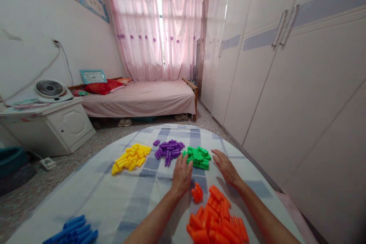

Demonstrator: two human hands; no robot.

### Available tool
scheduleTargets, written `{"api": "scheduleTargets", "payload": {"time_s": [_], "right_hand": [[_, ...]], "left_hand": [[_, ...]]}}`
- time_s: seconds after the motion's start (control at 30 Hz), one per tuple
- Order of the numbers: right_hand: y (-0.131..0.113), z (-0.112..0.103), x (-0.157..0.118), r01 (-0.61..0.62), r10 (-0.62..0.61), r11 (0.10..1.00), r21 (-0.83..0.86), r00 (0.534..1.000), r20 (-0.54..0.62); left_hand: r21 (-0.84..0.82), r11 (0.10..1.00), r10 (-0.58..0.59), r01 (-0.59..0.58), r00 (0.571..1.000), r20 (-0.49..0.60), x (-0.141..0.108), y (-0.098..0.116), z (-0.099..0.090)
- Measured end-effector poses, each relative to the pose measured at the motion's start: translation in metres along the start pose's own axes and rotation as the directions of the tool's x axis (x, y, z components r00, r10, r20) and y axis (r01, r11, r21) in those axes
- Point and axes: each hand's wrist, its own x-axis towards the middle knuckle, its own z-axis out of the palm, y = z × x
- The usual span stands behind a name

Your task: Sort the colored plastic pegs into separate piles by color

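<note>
Green pieces (198, 156) lie in a loose pile near the far part of the counter (94, 194), between the two hands. The left hand (182, 173) is at the near left side of this pile, palm down, fingers extended; it holds nothing that I can see, and whether its fingertips touch the pieces I cannot tell. The right hand (227, 168) is just beside the pile, on its right, with fingers stretched out and nothing in them. Judging by how things lie, the grouping by colour is mostly done: yellow pieces (131, 158), purple pieces (170, 148), blue pieces (76, 230) and orange pieces (214, 221) each have their own pile, and I see no wrong colour among them. What seems left is small: one purple piece (156, 142) and an orange cluster (197, 193) lie apart from their piles. The lower edge of the view cuts the blue pile, so its remaining part is hidden.
</note>
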Motion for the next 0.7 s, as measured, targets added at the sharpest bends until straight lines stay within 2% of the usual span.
{"api": "scheduleTargets", "payload": {"time_s": [0.13,0.27,0.4,0.53,0.63,0.7], "right_hand": [[0.017,0.024,0.036,0.039,-0.039,0.999,0.012,0.999,0.007],[0.008,0.038,0.042,0.043,-0.045,0.998,0.036,0.998,0.042],[-0.006,0.035,0.024,0.022,-0.028,0.992,0.124,0.998,0.050],[-0.009,0.016,-0.005,-0.081,0.076,0.983,0.165,0.996,0.035],[-0.006,0.001,-0.025,-0.133,0.132,0.975,0.177,0.991,0.022],[-0.001,-0.005,-0.034,-0.169,0.178,0.964,0.204,0.984,-0.025]], "left_hand": [[0.019,0.998,-0.066,0.067,0.997,-0.027,0.019,-0.009,0.021],[-0.005,0.998,-0.066,0.067,0.998,0.014,0.022,-0.001,0.032],[-0.101,0.993,-0.048,0.054,0.997,0.059,0.017,0.015,0.039],[-0.193,0.981,-0.001,0.027,0.991,0.134,0.004,0.030,0.040],[-0.238,0.971,0.072,-0.026,0.980,0.186,-0.001,0.035,0.030],[-0.195,0.979,0.099,-0.066,0.981,0.164,0.006,0.031,0.016]]}}
